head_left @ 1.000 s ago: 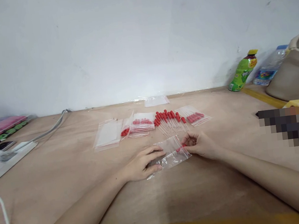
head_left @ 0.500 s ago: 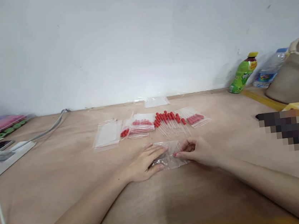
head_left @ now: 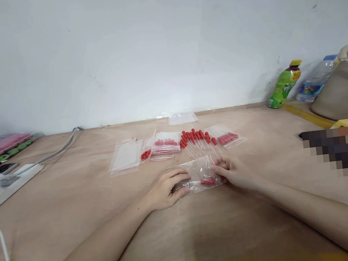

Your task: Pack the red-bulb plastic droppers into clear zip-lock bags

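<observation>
The bag (head_left: 194,172) lay between the table's (head_left: 161,241) near and far edges, at least one red dropper (head_left: 207,182) inside. The left hand (head_left: 168,189), fingers spread, pressed its left end; the right hand (head_left: 228,171) pinched its mouth. Firm pinning, I judged, would keep it flat. Half a second earlier, right fingers partly hid the red; now it showed clear.

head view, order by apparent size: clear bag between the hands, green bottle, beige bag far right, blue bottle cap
1. Beige bag, cut off
2. Clear bag, partly under left hand, and green bottle: too close to rank
3. Blue cap
</observation>
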